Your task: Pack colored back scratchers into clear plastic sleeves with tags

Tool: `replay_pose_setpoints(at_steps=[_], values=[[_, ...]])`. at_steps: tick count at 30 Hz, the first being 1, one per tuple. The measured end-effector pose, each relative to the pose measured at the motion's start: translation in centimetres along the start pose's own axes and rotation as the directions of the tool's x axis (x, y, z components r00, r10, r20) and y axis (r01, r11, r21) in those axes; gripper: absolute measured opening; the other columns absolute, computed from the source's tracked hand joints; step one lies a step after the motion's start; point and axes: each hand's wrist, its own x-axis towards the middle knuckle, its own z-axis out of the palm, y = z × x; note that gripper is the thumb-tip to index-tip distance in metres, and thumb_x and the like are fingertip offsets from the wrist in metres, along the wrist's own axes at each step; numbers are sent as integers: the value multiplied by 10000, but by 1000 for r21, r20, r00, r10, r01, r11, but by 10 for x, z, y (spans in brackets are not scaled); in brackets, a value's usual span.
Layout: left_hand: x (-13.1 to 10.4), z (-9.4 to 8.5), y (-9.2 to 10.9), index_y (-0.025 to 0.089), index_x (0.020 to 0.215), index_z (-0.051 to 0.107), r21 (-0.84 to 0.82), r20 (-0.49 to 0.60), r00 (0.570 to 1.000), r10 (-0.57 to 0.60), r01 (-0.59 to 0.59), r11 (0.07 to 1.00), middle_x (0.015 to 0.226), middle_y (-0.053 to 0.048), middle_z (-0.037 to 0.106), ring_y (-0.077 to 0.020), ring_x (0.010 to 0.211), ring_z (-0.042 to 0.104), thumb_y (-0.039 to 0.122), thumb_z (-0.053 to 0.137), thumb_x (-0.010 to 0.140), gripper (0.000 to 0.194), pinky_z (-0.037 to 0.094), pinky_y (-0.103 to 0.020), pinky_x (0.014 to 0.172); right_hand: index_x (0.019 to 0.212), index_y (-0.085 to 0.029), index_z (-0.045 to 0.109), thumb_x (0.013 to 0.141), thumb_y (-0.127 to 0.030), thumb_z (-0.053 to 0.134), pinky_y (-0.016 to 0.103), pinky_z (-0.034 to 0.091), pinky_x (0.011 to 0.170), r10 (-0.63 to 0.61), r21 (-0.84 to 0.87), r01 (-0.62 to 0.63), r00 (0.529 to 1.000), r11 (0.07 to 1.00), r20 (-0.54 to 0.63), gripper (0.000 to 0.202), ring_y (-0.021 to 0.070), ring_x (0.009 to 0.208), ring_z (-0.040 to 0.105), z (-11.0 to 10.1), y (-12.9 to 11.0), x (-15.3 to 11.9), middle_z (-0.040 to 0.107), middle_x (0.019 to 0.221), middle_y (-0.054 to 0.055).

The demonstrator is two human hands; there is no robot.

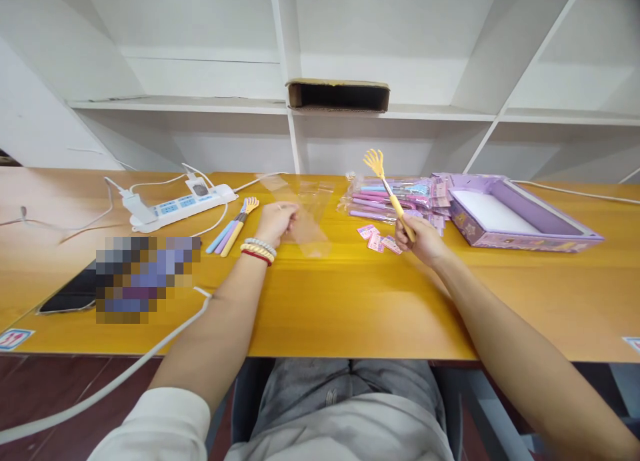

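Observation:
My right hand (420, 238) grips the yellow handle of a back scratcher (397, 204), raised with its claw-shaped head up and tilted left. My left hand (277, 224) has its fingers pinched together at a clear plastic bag (311, 231); more clear film lies just behind it. Left of that hand, several back scratchers (233, 231) in blue, purple and yellow lie side by side. Small pink printed cards (376, 240) lie beside my right hand. Behind it is a pile of bagged back scratchers (380, 198) in pink, purple and blue.
An open purple box (525, 241) stands at the right. At the left are a white power strip (183, 208) with plugs and cables, and a dark phone (70, 291) beside a blurred patch. White shelves (200, 104) rise behind, holding a cardboard box (339, 84).

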Motion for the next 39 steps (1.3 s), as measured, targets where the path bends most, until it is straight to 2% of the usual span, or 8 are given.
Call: replay_pose_setpoints(at_steps=[4,9,12,15,19,26,32,39], values=[[-17,15,-3,197,1002,600,675,44,973,227,-197,711,857,-101,653,-260,835,601,352,604,700,339,447,-342,701,664,-174,524,739,-421,606,227,238,384,-11,122,3,998,992,67,271,73,392,335,8,-3,-3,386,478,-39],[-27,17,5,113,1233,448,822,-5,899,439,-246,514,1132,-189,542,-320,1069,504,407,567,753,576,393,-408,868,725,-160,599,695,-384,676,199,189,366,14,115,-28,993,993,119,238,47,368,289,18,-2,-8,395,433,-57],[-39,23,19,113,1122,534,719,67,840,538,-414,558,1094,-163,566,-277,1048,509,439,470,821,449,375,-381,897,785,-144,625,647,-345,725,182,196,355,77,38,-82,990,996,114,264,35,385,356,25,2,-9,556,559,-12],[-65,40,31,160,928,615,459,386,785,485,-619,637,913,-76,641,-193,840,573,479,422,841,383,416,-301,772,762,-126,630,621,-335,743,182,235,353,112,-14,-111,984,994,141,277,57,398,437,32,8,-8,594,574,13],[-95,66,34,162,767,638,187,637,687,349,-578,794,744,-43,643,-146,670,556,440,359,872,407,399,-257,629,705,-116,635,614,-355,744,188,219,355,82,-41,-77,986,996,147,279,54,391,421,38,17,-6,607,572,27],[-96,77,29,113,952,594,-167,666,700,259,-199,966,681,-9,550,-78,533,447,412,451,830,353,354,-207,504,716,-132,603,725,-468,636,193,197,378,-45,-82,53,994,995,98,337,41,408,341,42,14,-4,523,530,-13],[-77,62,26,144,625,518,-37,534,800,274,-302,953,519,44,380,-70,477,323,410,436,829,345,251,-217,460,645,-175,500,735,-566,573,205,195,347,-113,146,153,962,977,-250,409,46,341,294,11,1,6,421,436,-51],[-76,50,28,189,988,670,72,472,785,401,-488,870,916,-20,669,-160,790,566,469,456,821,390,401,-232,666,647,-172,521,701,-548,624,198,234,351,-244,-143,207,915,968,-322,394,56,367,361,-2,3,8,493,476,-33]])
